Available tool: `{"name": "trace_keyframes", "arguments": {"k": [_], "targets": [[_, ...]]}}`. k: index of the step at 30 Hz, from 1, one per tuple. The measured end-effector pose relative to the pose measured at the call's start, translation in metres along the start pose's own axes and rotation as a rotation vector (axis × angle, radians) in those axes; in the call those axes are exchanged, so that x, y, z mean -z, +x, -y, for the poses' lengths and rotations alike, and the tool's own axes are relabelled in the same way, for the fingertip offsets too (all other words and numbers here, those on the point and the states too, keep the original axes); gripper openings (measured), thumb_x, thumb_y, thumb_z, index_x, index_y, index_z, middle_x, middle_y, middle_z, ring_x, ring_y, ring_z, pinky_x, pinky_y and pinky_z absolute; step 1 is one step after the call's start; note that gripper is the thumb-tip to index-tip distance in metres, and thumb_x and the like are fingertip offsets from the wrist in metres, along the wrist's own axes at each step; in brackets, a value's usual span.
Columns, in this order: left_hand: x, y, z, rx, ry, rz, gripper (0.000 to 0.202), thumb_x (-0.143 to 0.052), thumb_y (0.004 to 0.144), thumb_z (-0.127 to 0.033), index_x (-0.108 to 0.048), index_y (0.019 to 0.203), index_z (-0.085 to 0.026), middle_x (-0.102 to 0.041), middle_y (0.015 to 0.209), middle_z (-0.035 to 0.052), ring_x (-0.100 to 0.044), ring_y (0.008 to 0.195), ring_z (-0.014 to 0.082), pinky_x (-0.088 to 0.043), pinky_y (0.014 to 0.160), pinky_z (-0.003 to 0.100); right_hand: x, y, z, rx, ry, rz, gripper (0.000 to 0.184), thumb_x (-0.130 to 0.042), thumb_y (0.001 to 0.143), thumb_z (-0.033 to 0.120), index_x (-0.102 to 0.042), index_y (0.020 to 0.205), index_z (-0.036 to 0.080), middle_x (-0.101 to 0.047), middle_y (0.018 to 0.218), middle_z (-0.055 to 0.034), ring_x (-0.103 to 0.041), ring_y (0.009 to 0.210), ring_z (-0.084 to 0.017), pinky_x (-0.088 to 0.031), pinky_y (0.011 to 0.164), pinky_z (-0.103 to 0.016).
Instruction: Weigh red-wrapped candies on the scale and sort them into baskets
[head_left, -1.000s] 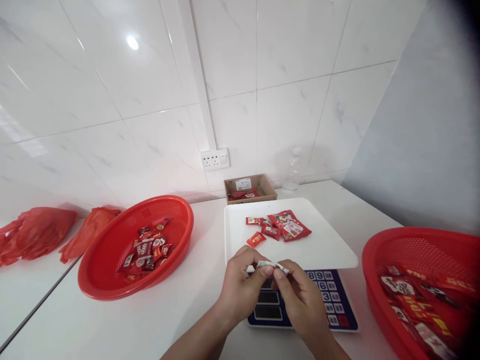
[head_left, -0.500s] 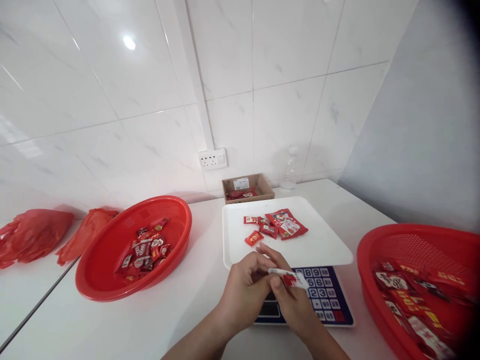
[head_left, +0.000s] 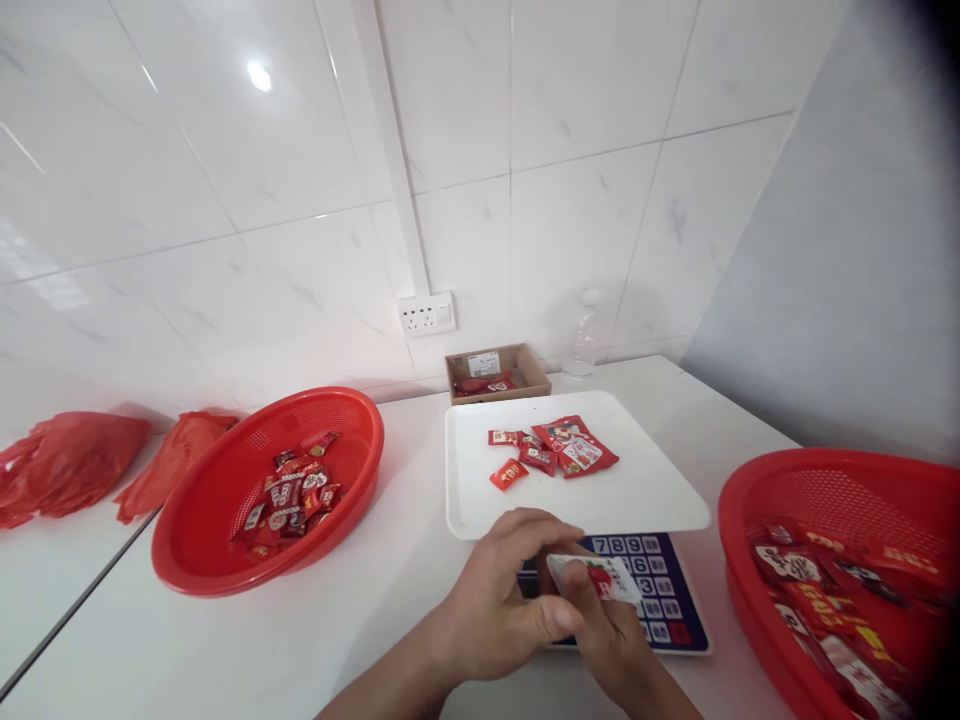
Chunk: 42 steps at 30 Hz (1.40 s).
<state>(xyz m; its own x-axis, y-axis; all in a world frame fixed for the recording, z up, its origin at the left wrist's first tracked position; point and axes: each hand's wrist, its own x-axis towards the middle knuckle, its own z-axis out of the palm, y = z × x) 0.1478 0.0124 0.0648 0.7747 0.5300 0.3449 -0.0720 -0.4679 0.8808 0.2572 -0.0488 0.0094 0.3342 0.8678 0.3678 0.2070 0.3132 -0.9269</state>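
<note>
Two hands on one packet (head_left: 596, 578) | left hand (head_left: 499, 600) and right hand (head_left: 615, 632) both pinch it | over scale keypad (head_left: 661, 592), near front edge of table (head_left: 337, 640)

Hands (head_left: 517, 600) + packet (head_left: 596, 578) lower, closer to cam; pkt's red-print face now up.

Small packing workroom: white tiled walls, weighing scale (head_left: 637, 590) on counter (head_left: 360, 620), red baskets (head_left: 270, 490) of wrapped sweets.

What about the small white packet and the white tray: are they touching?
Apart. The head view shows the packet, held by the left hand and right hand, nearer than the tray, with keypad keys between them.
</note>
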Motion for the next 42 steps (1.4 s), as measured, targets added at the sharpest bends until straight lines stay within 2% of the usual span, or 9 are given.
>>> {"name": "trace_keyframes", "arguments": {"k": [3,6,15,21,24,27,33,38,42], "targets": [[-0.003,0.001,-0.001,0.044,-0.129,0.002,0.035,-0.059,0.078,-0.045,-0.067,0.097,-0.017,-0.06,0.103,0.0113,-0.054,0.1,0.0226,-0.042,0.089,0.033,0.0,0.0,0.004,-0.022,-0.01,0.013,0.041,-0.04,0.083,0.052,-0.053,0.06,0.021,-0.049,0.053,0.0009,-0.047,0.048,-0.014,-0.041,0.043,-0.024],[-0.006,0.001,0.003,0.107,-0.289,-0.059,0.016,-0.061,0.078,-0.03,-0.069,0.082,-0.017,-0.064,0.093,0.0086,-0.057,0.094,0.0207,-0.044,0.085,0.032,-0.001,0.002,0.007,0.012,-0.031,0.145,0.033,-0.041,0.085,0.041,-0.059,0.065,0.02,-0.057,0.06,-0.0007,-0.053,0.056,-0.015,-0.045,0.051,-0.024],[-0.012,-0.001,0.006,0.248,-0.438,-0.191,0.009,-0.059,0.075,-0.018,-0.068,0.073,-0.017,-0.066,0.096,0.0062,-0.057,0.098,0.0211,-0.043,0.087,0.032,-0.007,0.003,0.003,0.064,-0.081,0.192,0.021,-0.043,0.083,0.029,-0.054,0.069,0.019,-0.051,0.057,0.0015,-0.045,0.051,-0.012,-0.041,0.048,-0.023],[-0.015,-0.002,0.003,0.215,-0.406,-0.197,0.013,-0.057,0.079,-0.021,-0.067,0.074,-0.016,-0.065,0.098,0.0079,-0.056,0.102,0.0228,-0.041,0.091,0.035,-0.006,-0.005,-0.01,0.067,0.019,0.106,0.02,-0.044,0.085,0.03,-0.056,0.074,0.018,-0.055,0.059,0.0004,-0.05,0.052,-0.012,-0.045,0.047,-0.022],[-0.015,-0.002,0.002,0.187,-0.407,-0.185,0.015,-0.056,0.081,-0.023,-0.069,0.078,-0.017,-0.065,0.1,0.0082,-0.054,0.106,0.023,-0.039,0.094,0.036,-0.001,-0.013,-0.027,0.095,0.038,-0.019,0.016,-0.052,0.083,0.029,-0.059,0.094,0.02,-0.065,0.082,-0.0049,-0.06,0.069,-0.016,-0.052,0.061,-0.026],[-0.013,-0.003,0.004,0.228,-0.486,-0.157,0.014,-0.057,0.08,-0.023,-0.07,0.08,-0.018,-0.064,0.103,0.0067,-0.054,0.107,0.0223,-0.039,0.094,0.035,0.003,-0.014,-0.029,0.108,0.04,0.014,0.026,-0.054,0.082,0.031,-0.059,0.105,0.021,-0.066,0.096,-0.008,-0.062,0.08,-0.02,-0.054,0.068,-0.03],[-0.012,-0.003,0.005,0.318,-0.591,-0.165,0.012,-0.06,0.076,-0.021,-0.072,0.074,-0.02,-0.063,0.104,0.0048,-0.054,0.105,0.0219,-0.041,0.089,0.031,-0.001,-0.002,0.002,0.109,0.097,0.126,0.034,-0.041,0.087,0.043,-0.063,0.098,0.02,-0.062,0.076,-0.0057,-0.055,0.065,-0.017,-0.05,0.062,-0.03],[-0.014,-0.001,0.005,0.303,-0.587,-0.178,0.013,-0.06,0.078,-0.026,-0.071,0.075,-0.018,-0.063,0.103,0.0062,-0.052,0.106,0.0231,-0.04,0.089,0.032,-0.005,-0.003,-0.003,0.022,0.169,0.052,0.039,-0.041,0.085,0.051,-0.063,0.082,0.018,-0.051,0.058,-0.0006,-0.046,0.052,-0.014,-0.043,0.048,-0.025],[-0.011,-0.002,0.003,0.224,-0.522,-0.042,0.044,-0.056,0.078,-0.049,-0.061,0.108,-0.018,-0.057,0.112,0.0103,-0.051,0.106,0.025,-0.039,0.09,0.036,-0.005,-0.006,-0.014,-0.072,0.196,-0.095,0.04,-0.051,0.079,0.053,-0.054,0.06,0.017,-0.045,0.052,0.0026,-0.039,0.047,-0.01,-0.035,0.041,-0.021]]}}
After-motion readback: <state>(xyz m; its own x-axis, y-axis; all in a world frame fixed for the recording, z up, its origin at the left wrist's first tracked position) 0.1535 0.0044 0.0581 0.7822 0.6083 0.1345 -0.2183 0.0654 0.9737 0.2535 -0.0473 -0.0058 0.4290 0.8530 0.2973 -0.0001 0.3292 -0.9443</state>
